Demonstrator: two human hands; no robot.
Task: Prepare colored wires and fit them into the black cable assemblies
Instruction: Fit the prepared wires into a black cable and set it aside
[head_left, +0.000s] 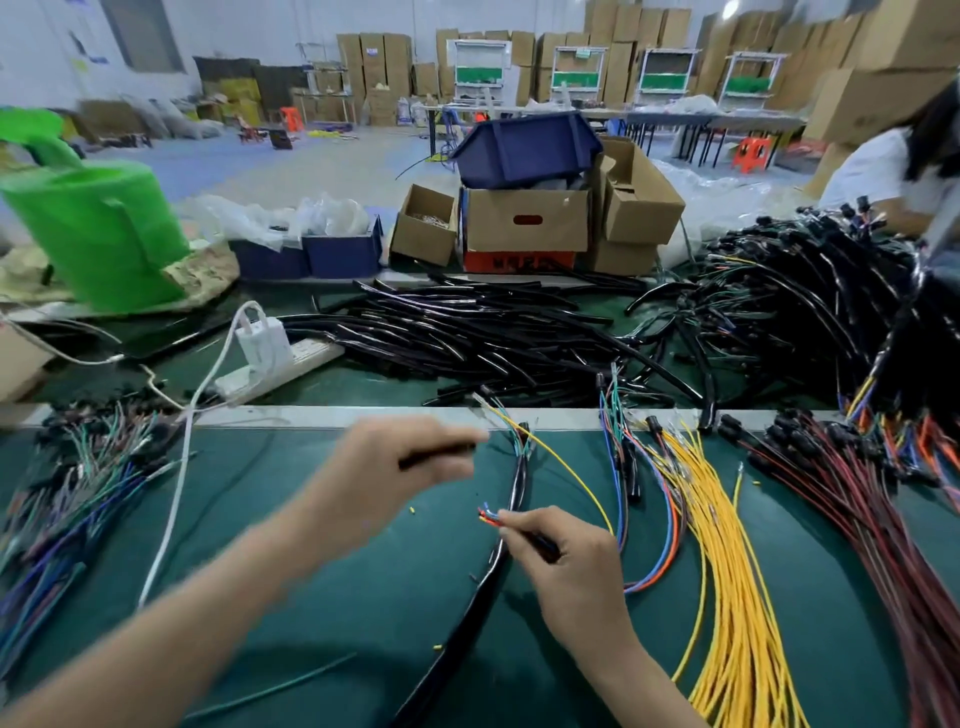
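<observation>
My right hand (566, 561) pinches a small bundle of colored wire ends (488, 515), red, orange and blue, beside a black cable assembly (483, 587) lying on the green mat. My left hand (395, 467), blurred, is raised above the mat and grips a thin dark piece (441, 453), seemingly black tubing. A single yellow wire (571, 470) arcs from the cable's top toward my right hand. A bundle of yellow wires (727, 571) lies at the right.
Red-and-black wires (852, 509) fan out at far right, mixed colored wires (78, 483) at far left. Black tubing (467, 332) and finished harnesses (789, 312) pile behind. A white power strip (275, 364), cardboard boxes (524, 223) and a green basket (98, 234) stand beyond. A person (904, 161) sits at the far right.
</observation>
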